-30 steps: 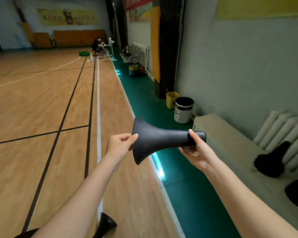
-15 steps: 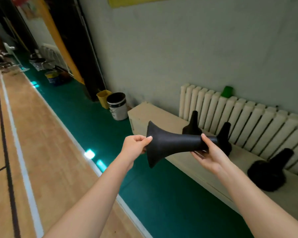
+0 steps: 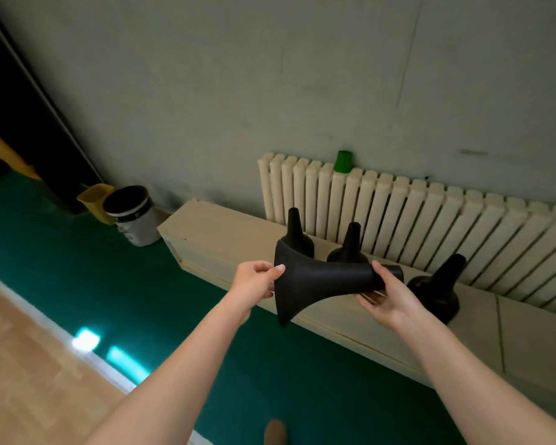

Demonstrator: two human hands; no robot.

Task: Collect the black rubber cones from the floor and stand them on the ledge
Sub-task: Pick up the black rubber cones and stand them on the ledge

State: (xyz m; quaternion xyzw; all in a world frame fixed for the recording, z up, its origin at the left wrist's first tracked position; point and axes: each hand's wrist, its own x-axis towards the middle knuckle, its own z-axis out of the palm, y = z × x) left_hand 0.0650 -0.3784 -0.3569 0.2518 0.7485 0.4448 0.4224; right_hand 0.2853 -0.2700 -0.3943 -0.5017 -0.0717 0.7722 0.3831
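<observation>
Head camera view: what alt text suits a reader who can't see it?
A person's left hand and right hand hold a black rubber cone sideways, wide base left, narrow tip right. Behind it, three more cones stand on a cream ledge in front of a white radiator.

Black cone (image 3: 321,281) sideways between both hands; three on ledge (image 3: 225,232)
</observation>
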